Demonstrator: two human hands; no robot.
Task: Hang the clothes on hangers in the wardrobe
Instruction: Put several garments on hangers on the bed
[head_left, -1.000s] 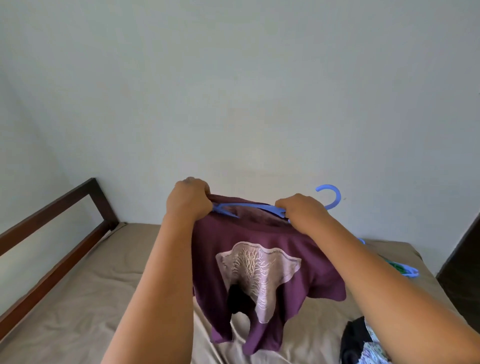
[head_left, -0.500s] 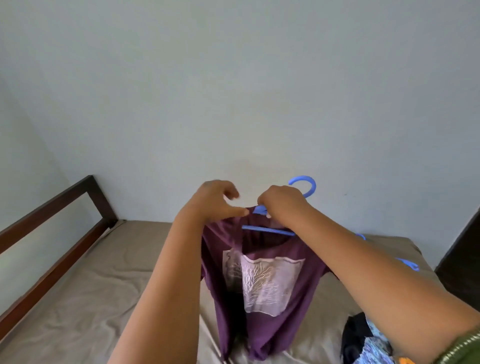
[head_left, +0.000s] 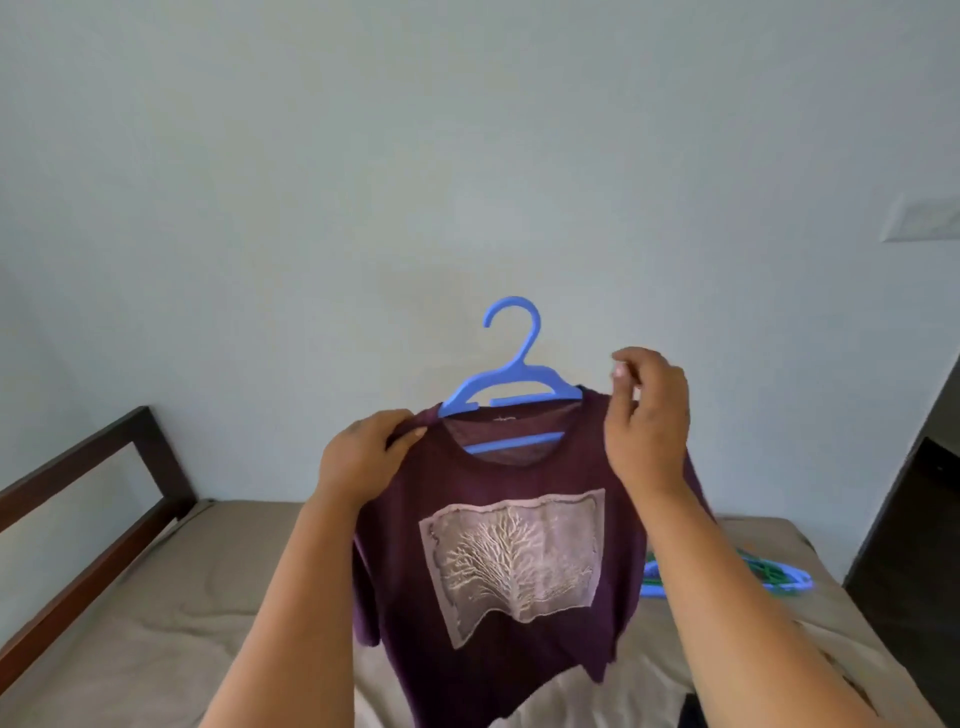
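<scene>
T-shirt (head_left: 519, 561), maroon with a pale tree print, sits on the blue hanger (head_left: 511, 387) at frame centre, held up in front of the wall (head_left: 467, 156) above the bed (head_left: 156, 623).

Left hand (head_left: 363, 457): fingers curled, pinching the shirt's shoulder seam at the hanger's left end, centre-left of frame. It looks to be carrying the weight.

Right hand (head_left: 649, 415): at the other shoulder, centre-right. Fingers loosely curled, thumb and fingertips close together near the fabric edge. Can't tell if it actually has cloth pinched or just hovers over it.

Hanger state: hook upright at upper centre, lower bar visible through the neck opening, both arms inside the shirt. Left arm tip pokes out slightly at the collar; right arm runs under the fabric to the shoulder.

Step in hand, my read: seating the shoulders on the hanger arms.
- Pull each shoulder seam outward so it lands on the arm end, not bunched at the neck.
- Keep the collar centred around the hook stem; left side looks a bit short of seated.
- Keep one hand on the hanger or seam while the other adjusts, else the shirt slides off to one side.
- Then grab the hook for transfer.

Wardrobe is not in view. Spare hangers (head_left: 779, 579), blue and green, lie on the bed at right of frame. Dark wooden bed frame (head_left: 104, 467) at left; dark doorway (head_left: 919, 519) at right edge.
</scene>
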